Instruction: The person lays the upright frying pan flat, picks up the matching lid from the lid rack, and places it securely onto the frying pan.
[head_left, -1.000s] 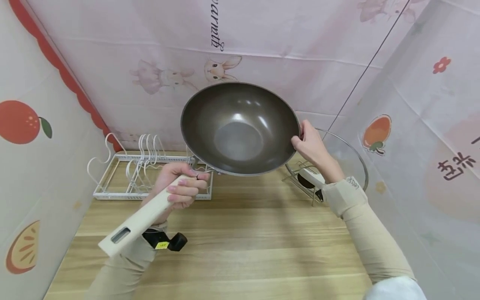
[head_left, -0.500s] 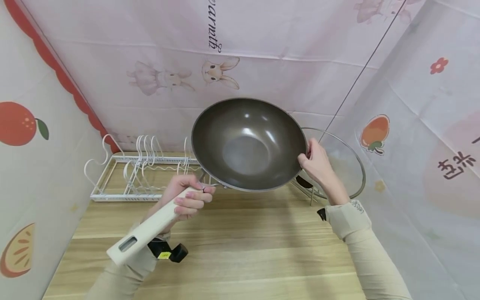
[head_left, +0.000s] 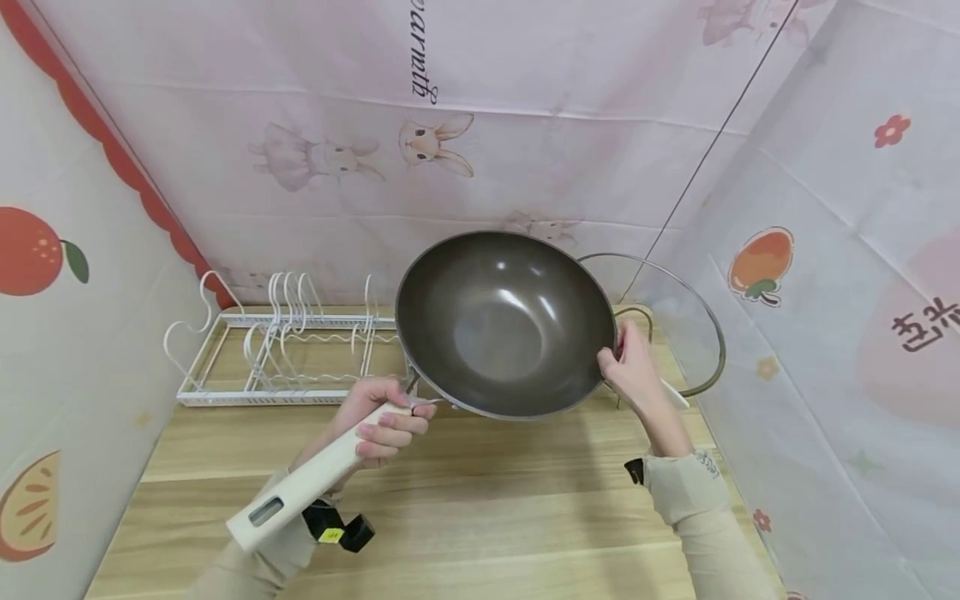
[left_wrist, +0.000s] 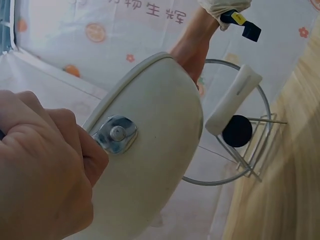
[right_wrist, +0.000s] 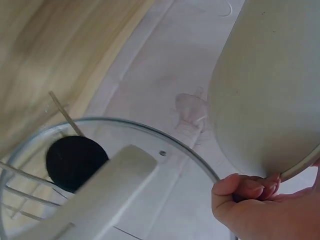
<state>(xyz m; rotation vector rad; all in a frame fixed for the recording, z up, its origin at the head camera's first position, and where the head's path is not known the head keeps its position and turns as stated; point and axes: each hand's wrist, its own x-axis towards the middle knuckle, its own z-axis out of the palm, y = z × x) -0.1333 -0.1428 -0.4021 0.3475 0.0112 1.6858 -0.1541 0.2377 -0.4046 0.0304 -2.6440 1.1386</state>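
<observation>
A wok (head_left: 502,325) with a dark brown inside and a cream outside is held above the wooden table, its inside tilted toward the head camera. My left hand (head_left: 382,421) grips the cream handle (head_left: 307,483) near the metal joint, which shows on the wok in the left wrist view. On the opposite side, my right hand (head_left: 633,367) pinches the wok's rim between thumb and fingers. Beyond that hand stands a glass lid (right_wrist: 165,131) with a metal rim and a cream handle (right_wrist: 107,192), propped upright in a wire stand (left_wrist: 257,145).
At the back left, a white wire dish rack (head_left: 270,398) with several curved dividers stands on the wooden table (head_left: 487,500). Printed cloth walls (head_left: 337,75) close in the back and both sides.
Both hands have lowered the wok and shifted it slightly right, toward the camera. More of the back wall now shows above it. The grips look the same.
</observation>
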